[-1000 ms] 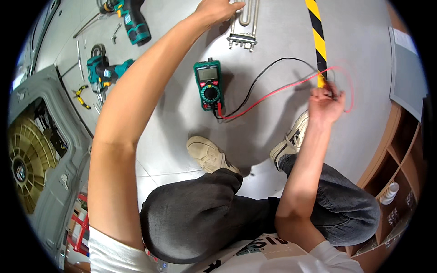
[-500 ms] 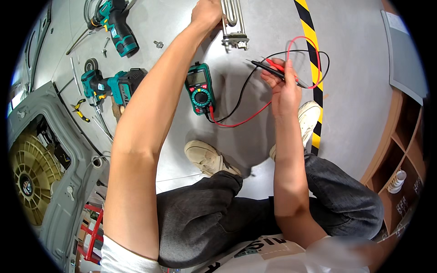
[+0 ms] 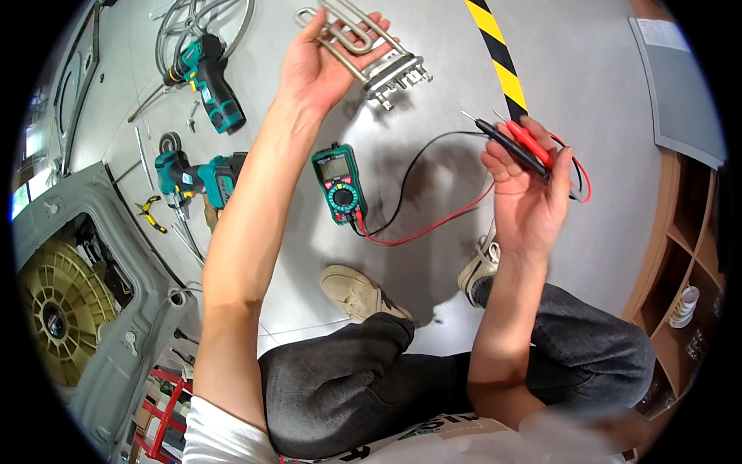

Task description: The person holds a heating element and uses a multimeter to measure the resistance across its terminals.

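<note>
left hand (image 3: 317, 71): fingers grasping one silver bent-tube metal element (image 3: 389, 72). right hand (image 3: 529, 193): fingers grasping two pen-shaped probes (image 3: 512, 145), one black, one red. one green boxy multimeter (image 3: 338, 184) on grey floor (image 3: 587, 77).

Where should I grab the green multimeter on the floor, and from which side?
Probably best: grip the multimeter by its two long sides at the screen end, coming from above. It lies face up on the floor, its narrow body looks easy to span, and the red lead and black lead plug in at the end nearer you, so that end is better left free.
</note>
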The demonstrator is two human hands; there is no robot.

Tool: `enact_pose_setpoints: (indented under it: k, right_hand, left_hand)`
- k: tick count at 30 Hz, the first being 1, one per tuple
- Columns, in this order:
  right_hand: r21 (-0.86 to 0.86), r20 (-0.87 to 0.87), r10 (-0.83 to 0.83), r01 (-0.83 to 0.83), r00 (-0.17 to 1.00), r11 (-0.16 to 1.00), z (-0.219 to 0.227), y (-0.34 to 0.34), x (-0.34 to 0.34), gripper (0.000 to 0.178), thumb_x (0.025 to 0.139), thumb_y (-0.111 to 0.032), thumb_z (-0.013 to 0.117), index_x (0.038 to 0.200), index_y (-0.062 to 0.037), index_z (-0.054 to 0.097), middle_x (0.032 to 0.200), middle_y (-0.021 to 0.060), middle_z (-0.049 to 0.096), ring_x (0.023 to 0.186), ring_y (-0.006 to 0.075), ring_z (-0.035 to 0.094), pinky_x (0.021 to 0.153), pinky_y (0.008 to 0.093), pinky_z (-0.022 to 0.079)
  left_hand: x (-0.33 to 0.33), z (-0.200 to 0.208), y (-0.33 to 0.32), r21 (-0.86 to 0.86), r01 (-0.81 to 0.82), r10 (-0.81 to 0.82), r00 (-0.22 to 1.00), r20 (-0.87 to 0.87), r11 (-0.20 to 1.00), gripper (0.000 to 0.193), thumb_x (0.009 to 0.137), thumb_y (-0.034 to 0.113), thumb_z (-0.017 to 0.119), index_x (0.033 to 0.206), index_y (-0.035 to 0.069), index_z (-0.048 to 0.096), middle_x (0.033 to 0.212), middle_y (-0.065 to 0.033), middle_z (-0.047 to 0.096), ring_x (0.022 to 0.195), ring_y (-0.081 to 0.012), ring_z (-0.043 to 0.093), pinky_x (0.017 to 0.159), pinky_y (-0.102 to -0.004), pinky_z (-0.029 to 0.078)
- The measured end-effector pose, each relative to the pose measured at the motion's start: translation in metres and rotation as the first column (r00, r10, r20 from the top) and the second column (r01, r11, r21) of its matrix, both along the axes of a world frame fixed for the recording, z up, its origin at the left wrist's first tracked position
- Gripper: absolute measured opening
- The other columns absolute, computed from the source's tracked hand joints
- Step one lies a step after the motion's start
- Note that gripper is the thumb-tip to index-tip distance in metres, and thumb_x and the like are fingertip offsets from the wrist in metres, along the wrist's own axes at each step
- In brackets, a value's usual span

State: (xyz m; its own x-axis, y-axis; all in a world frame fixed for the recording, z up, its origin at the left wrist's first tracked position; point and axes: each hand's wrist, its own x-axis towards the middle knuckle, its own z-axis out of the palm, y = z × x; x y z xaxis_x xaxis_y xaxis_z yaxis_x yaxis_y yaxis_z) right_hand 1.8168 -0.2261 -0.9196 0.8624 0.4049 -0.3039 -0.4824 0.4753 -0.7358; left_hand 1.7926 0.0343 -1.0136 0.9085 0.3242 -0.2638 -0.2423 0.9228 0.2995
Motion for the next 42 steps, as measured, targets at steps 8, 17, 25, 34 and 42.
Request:
enact_pose_setpoints:
  k: [8,17,25,34,42]
  right_hand:
    - [-0.013,0.333,0.084,-0.084,0.939,0.996,0.036,0.03,-0.006,0.05,0.102,-0.04,0.029,0.127,0.0012,0.044,0.093,0.0152,0.065,0.084,0.0243,0.064,0.075,0.0369,0.052]
    - [-0.089,0.382,0.02,0.016,0.924,0.996,0.059,0.055,-0.014,0.042,0.101,-0.028,0.036,0.122,0.0071,0.045,0.099,0.0221,0.065,0.085,0.0289,0.068,0.073,0.0353,0.059]
    - [-0.119,0.387,-0.006,0.056,0.922,0.991,0.064,0.061,-0.016,0.042,0.099,-0.027,0.043,0.12,0.0091,0.047,0.098,0.0237,0.065,0.084,0.0294,0.069,0.074,0.0347,0.06]
    - [-0.121,0.375,-0.035,0.087,0.926,0.989,0.06,0.065,-0.016,0.041,0.098,-0.027,0.044,0.119,0.0092,0.048,0.097,0.0231,0.066,0.085,0.0286,0.068,0.074,0.0342,0.06]
    - [-0.102,0.363,-0.054,0.097,0.93,0.99,0.062,0.065,-0.018,0.041,0.098,-0.026,0.044,0.119,0.0092,0.048,0.096,0.0218,0.066,0.084,0.0278,0.068,0.073,0.0332,0.06]
  left_hand:
    - [-0.008,0.102,0.013,-0.19,-0.047,0.074,0.988,0.136,0.981,0.059,0.099,0.042,0.026,0.124,-0.009,0.042,0.119,-0.0249,0.05,0.111,-0.0353,0.049,0.102,-0.0522,0.036]
    - [-0.011,0.122,0.005,-0.103,-0.125,0.131,0.99,0.058,0.987,0.06,0.099,0.042,0.024,0.124,-0.009,0.042,0.118,-0.0247,0.051,0.111,-0.0355,0.05,0.102,-0.0531,0.036]
    - [-0.01,0.125,0.0,-0.072,-0.162,0.164,0.986,0.025,0.984,0.06,0.099,0.042,0.022,0.123,-0.01,0.043,0.117,-0.0246,0.052,0.11,-0.0356,0.051,0.102,-0.0538,0.036]
    - [-0.009,0.126,-0.005,-0.057,-0.202,0.202,0.979,-0.005,0.978,0.061,0.099,0.042,0.02,0.123,-0.01,0.043,0.116,-0.0244,0.053,0.11,-0.0357,0.052,0.102,-0.0547,0.036]
    - [-0.008,0.125,-0.005,-0.045,-0.224,0.223,0.975,-0.017,0.974,0.062,0.1,0.042,0.018,0.123,-0.01,0.043,0.115,-0.0242,0.054,0.109,-0.0358,0.053,0.103,-0.0554,0.037]
